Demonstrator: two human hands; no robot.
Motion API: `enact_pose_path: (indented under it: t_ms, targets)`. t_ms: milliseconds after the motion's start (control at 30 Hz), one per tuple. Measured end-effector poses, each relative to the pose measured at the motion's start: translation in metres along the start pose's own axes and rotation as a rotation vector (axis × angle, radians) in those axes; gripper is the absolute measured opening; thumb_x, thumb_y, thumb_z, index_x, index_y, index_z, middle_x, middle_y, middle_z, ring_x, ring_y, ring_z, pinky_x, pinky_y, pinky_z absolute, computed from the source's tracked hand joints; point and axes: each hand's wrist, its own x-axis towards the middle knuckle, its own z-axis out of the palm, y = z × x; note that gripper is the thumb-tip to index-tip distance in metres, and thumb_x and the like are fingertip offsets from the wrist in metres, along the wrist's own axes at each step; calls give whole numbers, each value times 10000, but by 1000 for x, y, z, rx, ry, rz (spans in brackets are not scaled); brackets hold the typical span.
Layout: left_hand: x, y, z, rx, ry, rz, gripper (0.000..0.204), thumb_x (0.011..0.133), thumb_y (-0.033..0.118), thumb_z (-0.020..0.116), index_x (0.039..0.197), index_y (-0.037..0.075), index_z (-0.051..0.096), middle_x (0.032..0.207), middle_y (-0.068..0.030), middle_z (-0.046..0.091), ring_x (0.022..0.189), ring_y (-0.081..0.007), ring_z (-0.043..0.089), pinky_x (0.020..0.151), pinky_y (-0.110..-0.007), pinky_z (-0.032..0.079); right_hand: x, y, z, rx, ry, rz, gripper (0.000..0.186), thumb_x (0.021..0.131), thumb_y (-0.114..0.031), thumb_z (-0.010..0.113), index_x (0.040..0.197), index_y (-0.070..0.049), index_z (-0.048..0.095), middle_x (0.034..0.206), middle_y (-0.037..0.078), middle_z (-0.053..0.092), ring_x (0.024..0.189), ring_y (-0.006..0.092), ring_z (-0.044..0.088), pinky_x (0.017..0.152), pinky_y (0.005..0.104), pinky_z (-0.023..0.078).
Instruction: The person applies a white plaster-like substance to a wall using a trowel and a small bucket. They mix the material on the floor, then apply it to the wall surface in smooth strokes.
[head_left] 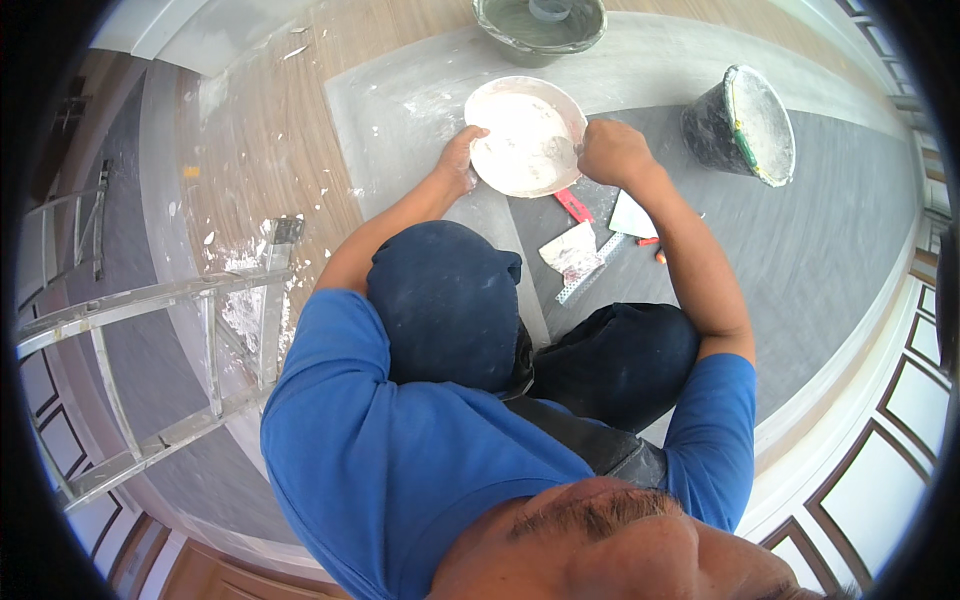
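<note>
My left hand (460, 158) grips the left rim of a round white bowl (484, 104), with the thumb over the edge. White, plaster-like paste (522, 128) covers the inside of the bowl. At the right rim my right hand (612, 153) is closed in a fist. A small greyish part shows by its fingers over the paste, but what it holds is mostly hidden. Just below the bowl lie a red strip-like handle (573, 206), a paste-smeared pale piece (570, 252), a perforated metal strip (593, 269) and a whitish flat piece (630, 215).
A black bucket (705, 135) with white residue and a green-yellow tool (743, 145) stands at the right. Beyond the bowl sits a grey basin (515, 42) holding a clear container. An aluminium ladder (150, 305) lies at the left beside white splatter on the floor.
</note>
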Motion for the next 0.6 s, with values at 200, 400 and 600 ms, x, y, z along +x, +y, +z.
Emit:
enact_pose_path:
  t_ms: [200,400,600]
  targets:
    - [-2,1,-1,-43,9,40,671,788,294,668,1349,-34,500,1282,-218,620,1180,-361,614,1026,-479,492,20,27,3,127,-166,44,313,828,-223,617,857,72,717,843,253,712,885,393,706,822,435,550]
    - [0,6,-2,-99,-25,104,694,789,299,654,1377,-23,473,1303,-219,607,1200,-366,606,1034,-493,494,5,50,-3,563,-166,126,314,889,-248,638,864,50,734,775,225,706,672,332,641,679,427,520]
    - [-6,10,8,-105,-75,96,708,821,338,644,1404,-15,453,1340,-224,587,1228,-374,589,1062,-512,466,-5,36,1,743,-84,317,328,902,-313,688,975,-4,773,726,128,700,629,196,620,636,364,502]
